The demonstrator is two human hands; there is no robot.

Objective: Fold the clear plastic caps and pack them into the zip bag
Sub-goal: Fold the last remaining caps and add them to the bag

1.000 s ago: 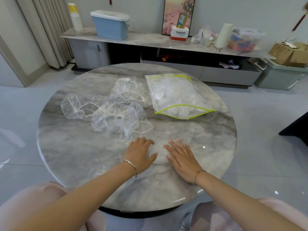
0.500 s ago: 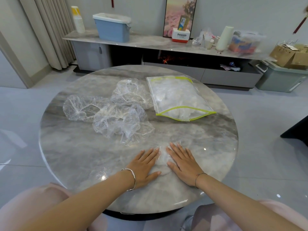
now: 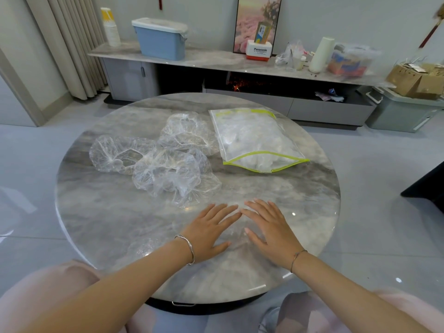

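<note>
**A:** What is different from a second ago?

**B:** Mostly the left grip [image 3: 211, 229]. Its fingers [image 3: 225, 212] were bent at the knuckles. Now they lie straight and flat, and the hand has slid over, nearer the spot straight in front of the zip bag [image 3: 254, 138].

**A:** And the gap to the right grip [image 3: 272, 233]?

**B:** It has narrowed. The two sets of fingertips now almost meet in a peak pointing at the zip bag (before, they stood clearly apart).

**A:** What about the clear plastic cap [image 3: 237, 228] under them?

**B:** A whitish hump of it showed between the palms earlier. It is pressed lower now and is hard to make out.
</note>
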